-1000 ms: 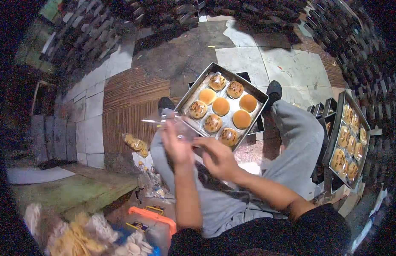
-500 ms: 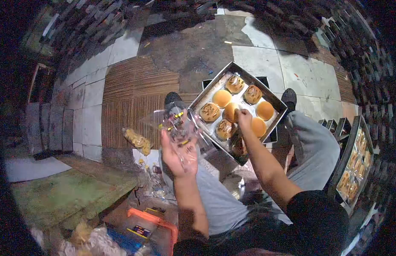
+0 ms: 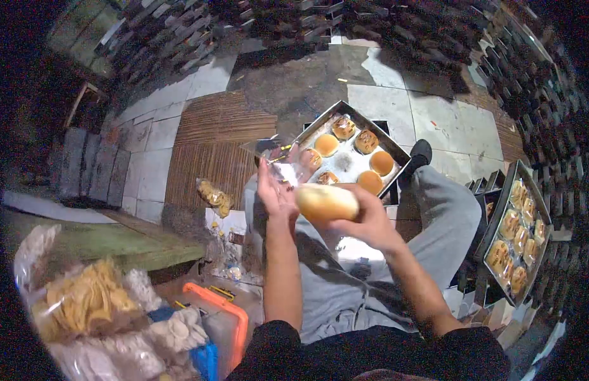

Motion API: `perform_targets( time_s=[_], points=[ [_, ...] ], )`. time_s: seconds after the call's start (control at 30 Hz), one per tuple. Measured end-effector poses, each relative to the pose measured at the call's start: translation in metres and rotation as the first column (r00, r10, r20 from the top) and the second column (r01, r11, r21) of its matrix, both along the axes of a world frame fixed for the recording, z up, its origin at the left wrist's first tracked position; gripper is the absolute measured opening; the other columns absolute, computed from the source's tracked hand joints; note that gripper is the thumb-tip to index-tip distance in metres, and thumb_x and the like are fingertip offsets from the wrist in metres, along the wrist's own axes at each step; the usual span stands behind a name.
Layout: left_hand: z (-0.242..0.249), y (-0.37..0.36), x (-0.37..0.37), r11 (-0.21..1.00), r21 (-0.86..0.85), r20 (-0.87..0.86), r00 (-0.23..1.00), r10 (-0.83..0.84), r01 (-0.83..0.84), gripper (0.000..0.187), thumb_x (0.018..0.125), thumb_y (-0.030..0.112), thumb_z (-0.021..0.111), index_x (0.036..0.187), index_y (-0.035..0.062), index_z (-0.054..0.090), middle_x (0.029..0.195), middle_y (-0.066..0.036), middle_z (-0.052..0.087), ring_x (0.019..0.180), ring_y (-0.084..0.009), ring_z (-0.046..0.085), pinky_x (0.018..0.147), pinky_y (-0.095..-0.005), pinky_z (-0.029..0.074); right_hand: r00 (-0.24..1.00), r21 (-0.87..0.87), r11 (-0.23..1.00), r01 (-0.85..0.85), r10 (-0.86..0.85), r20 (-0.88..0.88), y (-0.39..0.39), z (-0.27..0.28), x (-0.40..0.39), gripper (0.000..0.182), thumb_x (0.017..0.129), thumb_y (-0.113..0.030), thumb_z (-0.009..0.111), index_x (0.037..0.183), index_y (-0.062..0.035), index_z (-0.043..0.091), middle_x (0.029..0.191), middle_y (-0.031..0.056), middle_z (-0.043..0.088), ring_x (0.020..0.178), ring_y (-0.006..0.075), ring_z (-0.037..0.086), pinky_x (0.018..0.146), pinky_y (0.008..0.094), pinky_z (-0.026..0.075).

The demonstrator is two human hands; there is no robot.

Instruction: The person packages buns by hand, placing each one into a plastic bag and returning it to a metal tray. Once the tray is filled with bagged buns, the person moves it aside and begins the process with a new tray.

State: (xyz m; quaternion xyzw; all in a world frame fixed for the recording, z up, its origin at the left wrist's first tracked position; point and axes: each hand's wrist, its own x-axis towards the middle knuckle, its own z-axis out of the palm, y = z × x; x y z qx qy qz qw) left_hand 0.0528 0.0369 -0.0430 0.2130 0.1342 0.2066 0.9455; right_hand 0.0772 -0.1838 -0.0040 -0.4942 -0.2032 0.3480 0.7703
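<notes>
A round golden bun (image 3: 325, 202) is gripped in my right hand (image 3: 374, 222), fingers and thumb curled round its side. Blurred by motion, it hangs in front of the baking tray (image 3: 345, 163). My left hand (image 3: 275, 195) holds clear plastic bags (image 3: 283, 151) with yellow and black print, palm turned up and close to the bun. In the tray sit several plain buns (image 3: 381, 163) and several buns with brown streaks on top (image 3: 343, 127). The tray's near corner is hidden behind my right hand and the bun.
At the right, a second tray (image 3: 515, 238) of streaked buns leans in a stack. A plastic bag of yellowish pieces (image 3: 213, 197) lies on the floor to the left. Large filled plastic bags (image 3: 94, 295) and an orange-rimmed container (image 3: 234, 311) stand near left, by a green board (image 3: 135, 247).
My right hand has lifted a plain bun from the middle of the tray and brought it left toward the bags. A bare spot shows there. My view has shifted.
</notes>
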Motion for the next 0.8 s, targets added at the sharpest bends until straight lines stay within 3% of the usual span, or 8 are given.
perform_targets(
  time_s=[0.07, 0.13, 0.2, 0.33, 0.53, 0.6, 0.73, 0.8],
  points=[
    [-0.004, -0.004, -0.002, 0.993, -0.006, 0.059, 0.992, -0.115, 0.115, 0.051, 0.104, 0.053, 0.04, 0.13, 0.0131, 0.059, 0.145, -0.027, 0.05, 0.129, -0.0515, 0.051, 0.1, -0.0662, 0.048, 0.609, -0.193, 0.931, 0.309, -0.038, 0.792, 0.018, 0.021, -0.009, 0.066, 0.077, -0.008, 0.081, 0.136, -0.0014, 0.052, 0.131, 0.0175, 0.061, 0.121, 0.0323, 0.061, 0.105, 0.0437, 0.049],
    [0.019, -0.02, -0.009, 0.993, -0.077, 0.029, 0.995, -0.092, 0.094, 0.055, 0.104, 0.054, 0.04, 0.128, 0.0097, 0.059, 0.144, -0.025, 0.052, 0.126, -0.0483, 0.054, 0.099, -0.0622, 0.05, 0.291, -0.156, 0.947, 0.281, 0.07, 0.954, 0.021, 0.009, -0.016, 0.056, 0.085, -0.005, 0.072, 0.138, -0.0057, 0.055, 0.142, 0.0195, 0.055, 0.135, 0.0385, 0.051, 0.111, 0.0448, 0.045],
    [0.019, -0.028, -0.017, 0.99, -0.127, 0.039, 0.998, -0.052, 0.057, 0.06, 0.103, 0.056, 0.038, 0.131, 0.0051, 0.054, 0.133, -0.021, 0.06, 0.112, -0.0412, 0.064, 0.093, -0.0561, 0.055, 0.256, -0.17, 0.951, 0.257, 0.103, 0.961, 0.017, 0.004, -0.019, 0.049, 0.09, -0.007, 0.064, 0.138, -0.0069, 0.056, 0.145, 0.0206, 0.052, 0.137, 0.0383, 0.049, 0.112, 0.0453, 0.044],
    [-0.012, -0.06, -0.007, 0.95, 0.231, -0.226, 0.938, 0.264, -0.212, 0.051, 0.107, 0.044, 0.039, 0.131, 0.0023, 0.056, 0.126, -0.013, 0.063, 0.109, -0.0237, 0.064, 0.095, -0.0374, 0.052, 0.431, -0.257, 0.889, 0.378, 0.077, 0.899, 0.029, -0.006, -0.015, 0.05, 0.092, -0.011, 0.06, 0.141, -0.0091, 0.056, 0.15, 0.0195, 0.048, 0.142, 0.0384, 0.044, 0.114, 0.0458, 0.041],
    [-0.034, -0.075, 0.002, 0.97, 0.127, -0.215, 0.949, 0.23, -0.207, 0.053, 0.108, 0.045, 0.038, 0.137, 0.0028, 0.052, 0.129, -0.013, 0.061, 0.111, -0.0247, 0.062, 0.097, -0.0369, 0.05, 0.546, -0.514, 0.785, 0.346, 0.277, 0.791, 0.051, -0.012, 0.001, 0.06, 0.085, -0.008, 0.067, 0.143, -0.0077, 0.053, 0.156, 0.0203, 0.041, 0.147, 0.0425, 0.034, 0.118, 0.0493, 0.034],
    [-0.028, -0.057, 0.0, 0.995, -0.058, -0.136, 0.988, 0.077, -0.085, 0.055, 0.106, 0.048, 0.043, 0.138, 0.0033, 0.051, 0.128, -0.014, 0.062, 0.109, -0.0275, 0.064, 0.093, -0.0387, 0.053, 0.516, -0.447, 0.824, 0.349, 0.229, 0.825, 0.047, -0.019, -0.003, 0.05, 0.085, -0.013, 0.071, 0.133, -0.0045, 0.059, 0.144, 0.0202, 0.052, 0.141, 0.041, 0.043, 0.115, 0.0494, 0.036],
    [-0.019, -0.069, 0.007, 0.994, -0.055, -0.286, 0.955, 0.073, -0.093, 0.055, 0.102, 0.049, 0.05, 0.134, 0.0056, 0.054, 0.122, -0.012, 0.066, 0.106, -0.0265, 0.066, 0.085, -0.0405, 0.058, 0.847, -0.539, 0.813, 0.22, 0.115, 0.519, 0.039, -0.001, -0.009, 0.018, 0.09, -0.017, 0.071, 0.1, -0.0026, 0.066, 0.097, 0.0114, 0.068, 0.095, 0.029, 0.065, 0.088, 0.0405, 0.05],
    [-0.035, -0.062, 0.005, 0.997, -0.069, -0.239, 0.971, 0.021, -0.039, 0.054, 0.101, 0.05, 0.05, 0.133, 0.0069, 0.055, 0.123, -0.013, 0.065, 0.108, -0.027, 0.066, 0.087, -0.0421, 0.058, 0.908, -0.377, 0.882, -0.284, 0.373, 0.19, 0.019, 0.011, -0.001, 0.016, 0.088, -0.014, 0.074, 0.093, -0.0013, 0.066, 0.084, 0.0091, 0.065, 0.081, 0.0192, 0.062, 0.075, 0.0325, 0.049]
  ],
)
